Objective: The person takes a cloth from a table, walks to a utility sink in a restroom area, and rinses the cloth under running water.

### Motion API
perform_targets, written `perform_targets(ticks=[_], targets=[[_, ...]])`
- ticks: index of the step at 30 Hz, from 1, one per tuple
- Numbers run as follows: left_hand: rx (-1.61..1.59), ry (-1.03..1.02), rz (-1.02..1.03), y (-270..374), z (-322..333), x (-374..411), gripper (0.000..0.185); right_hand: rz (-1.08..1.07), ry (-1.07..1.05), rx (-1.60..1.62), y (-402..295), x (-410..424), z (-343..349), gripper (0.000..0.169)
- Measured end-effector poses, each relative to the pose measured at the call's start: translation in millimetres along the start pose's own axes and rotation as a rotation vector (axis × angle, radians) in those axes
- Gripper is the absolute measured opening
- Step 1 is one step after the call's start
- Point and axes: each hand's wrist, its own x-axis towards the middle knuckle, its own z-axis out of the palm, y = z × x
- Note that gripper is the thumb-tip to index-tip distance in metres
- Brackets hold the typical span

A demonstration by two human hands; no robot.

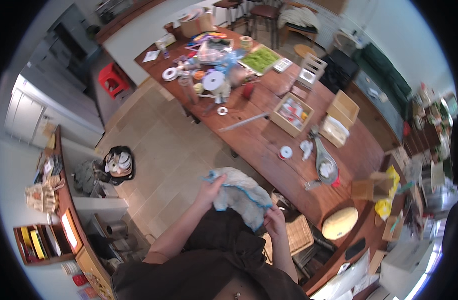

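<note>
A grey-white cloth with blue edging (238,193) is stretched between my two hands, in front of my dark clothing. My left hand (213,187) grips its upper left corner, thumb on top. My right hand (274,219) pinches the blue edge at the lower right. The cloth sags and folds between them, and part of its far side is hidden. Close to my right hand, a wicker basket (294,236) sits below the table's edge. On the wooden table (251,150) beyond lie a red-rimmed spool (285,152) and a long grey tray-like dish (324,159) holding white pieces.
A round yellowish cushion-like object (340,223) and a black phone (355,249) lie on the table to the right. Two wooden boxes (292,114) (337,120) stand farther back. A red stool (114,80) is on the floor at left, and a black bag (119,165) stands by the shelves.
</note>
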Motion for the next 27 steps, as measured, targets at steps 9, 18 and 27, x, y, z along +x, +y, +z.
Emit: perform_targets(ticks=[9,18,27], targets=[[-0.407,0.101,0.044,64.9,-184.7,8.1,0.036,0.256,-0.147,-0.217,78.2,139.8,123.9,0.012],[-0.581,1.117,0.408,81.3,-463.9,73.5,0.041,0.353,-0.234,-0.508,193.4,275.7,275.0,0.014],[-0.662,1.191,0.289,112.4,-595.8,143.1,0.031,0.409,-0.276,-0.595,232.1,380.1,367.5,0.013]])
